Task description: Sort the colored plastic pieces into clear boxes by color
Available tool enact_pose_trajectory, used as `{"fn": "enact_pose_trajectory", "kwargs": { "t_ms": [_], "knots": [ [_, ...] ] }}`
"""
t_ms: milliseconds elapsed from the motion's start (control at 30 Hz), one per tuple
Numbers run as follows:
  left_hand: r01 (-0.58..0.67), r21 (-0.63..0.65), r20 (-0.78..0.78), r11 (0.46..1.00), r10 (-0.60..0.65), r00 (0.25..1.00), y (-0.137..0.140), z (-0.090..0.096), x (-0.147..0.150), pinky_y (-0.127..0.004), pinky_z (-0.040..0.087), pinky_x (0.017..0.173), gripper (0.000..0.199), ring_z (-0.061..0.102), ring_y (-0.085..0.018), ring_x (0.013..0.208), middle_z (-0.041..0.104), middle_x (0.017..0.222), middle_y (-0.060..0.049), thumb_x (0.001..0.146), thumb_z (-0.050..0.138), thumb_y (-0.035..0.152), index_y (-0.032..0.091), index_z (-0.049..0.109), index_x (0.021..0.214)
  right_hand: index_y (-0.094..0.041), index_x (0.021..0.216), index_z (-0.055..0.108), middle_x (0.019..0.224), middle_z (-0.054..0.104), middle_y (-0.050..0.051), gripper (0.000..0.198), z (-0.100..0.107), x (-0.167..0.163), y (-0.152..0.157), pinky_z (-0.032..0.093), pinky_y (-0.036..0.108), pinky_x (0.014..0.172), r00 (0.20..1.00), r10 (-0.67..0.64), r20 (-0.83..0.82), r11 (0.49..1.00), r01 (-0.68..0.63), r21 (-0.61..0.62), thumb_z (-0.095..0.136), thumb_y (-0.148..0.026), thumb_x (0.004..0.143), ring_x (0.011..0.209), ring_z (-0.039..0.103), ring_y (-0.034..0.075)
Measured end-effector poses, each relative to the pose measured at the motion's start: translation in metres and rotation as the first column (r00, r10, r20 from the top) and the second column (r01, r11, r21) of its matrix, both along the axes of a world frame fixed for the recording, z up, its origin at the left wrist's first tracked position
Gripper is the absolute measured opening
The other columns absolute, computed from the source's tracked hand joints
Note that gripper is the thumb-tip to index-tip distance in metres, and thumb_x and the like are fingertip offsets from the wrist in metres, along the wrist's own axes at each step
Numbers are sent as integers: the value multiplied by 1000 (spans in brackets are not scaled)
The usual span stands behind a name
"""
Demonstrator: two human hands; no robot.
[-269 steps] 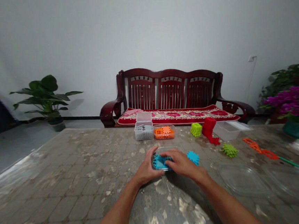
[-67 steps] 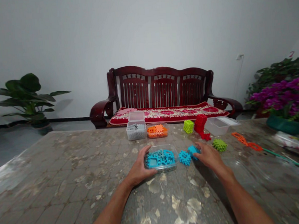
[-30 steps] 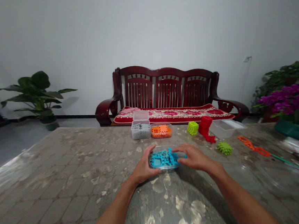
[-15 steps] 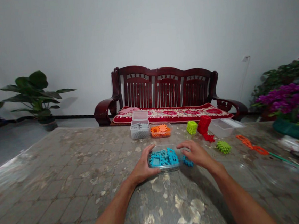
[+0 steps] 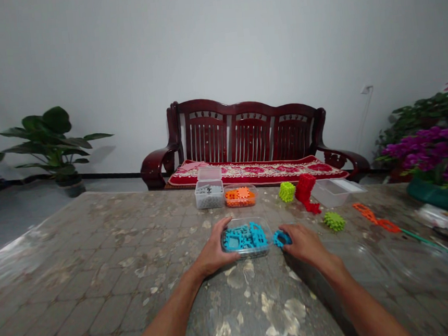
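Observation:
A clear plastic box (image 5: 250, 250) full of blue interlocking toy pieces (image 5: 241, 238) stands on the table in front of me. My left hand (image 5: 216, 248) is wrapped round the box's left end, thumb at the near side and fingers at the far side. Just right of the box is a round blue toothed piece (image 5: 281, 238) made of such toy parts. My right hand (image 5: 301, 242) grips that piece from its right side; some of the fingers are hidden behind the hand.
Farther back stand a box of grey pieces (image 5: 210, 199) and a box of orange pieces (image 5: 241, 201). To the right are a lime cylinder (image 5: 287, 192), a red stack (image 5: 304, 187), a translucent box (image 5: 330, 196), a lime gear shape (image 5: 334, 221) and an orange chain (image 5: 377, 221).
My right hand has come down from above the box's right end to the round blue piece and closed on it. The left hand stays on the box.

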State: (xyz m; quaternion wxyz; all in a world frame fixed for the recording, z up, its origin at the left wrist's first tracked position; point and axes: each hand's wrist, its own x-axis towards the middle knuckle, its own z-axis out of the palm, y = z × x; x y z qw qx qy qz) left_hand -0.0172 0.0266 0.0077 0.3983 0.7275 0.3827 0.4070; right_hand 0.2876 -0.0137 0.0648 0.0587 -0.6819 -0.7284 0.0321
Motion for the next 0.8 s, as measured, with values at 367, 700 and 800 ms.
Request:
{"fn": "enact_pose_trajectory", "kwargs": {
  "t_ms": [367, 700, 800],
  "knots": [
    [10, 17, 1, 1000, -10, 1000, 0, 0, 0, -58, 42, 117, 103, 47, -37, 140, 38, 159, -13, 64, 87, 28, 26, 38, 155, -20, 139, 61, 119, 77, 8, 58, 27, 8, 8, 49, 34, 93, 989, -22, -149, 994, 38, 106, 59, -21, 81, 112, 69, 27],
    [9, 11, 4, 1000, -9, 1000, 0, 2, 2, -57, 39, 120, 104, 44, -37, 143, 37, 160, -14, 62, 88, 24, 25, 39, 154, -21, 111, 69, 117, 73, 12, 39, 16, -44, -39, 48, 36, 85, 998, -12, -65, 991, 3, -132, 70, -41, 78, 109, 67, 32],
    [12, 2, 10, 1000, -12, 1000, 0, 1, 1, -57, 39, 119, 104, 44, -38, 143, 36, 160, -14, 62, 86, 23, 25, 38, 154, -23, 111, 67, 116, 72, 10, 43, 15, -48, -48, 47, 35, 85, 998, 17, -58, 988, -25, -153, 74, -43, 74, 108, 66, 31]
  ]
}}
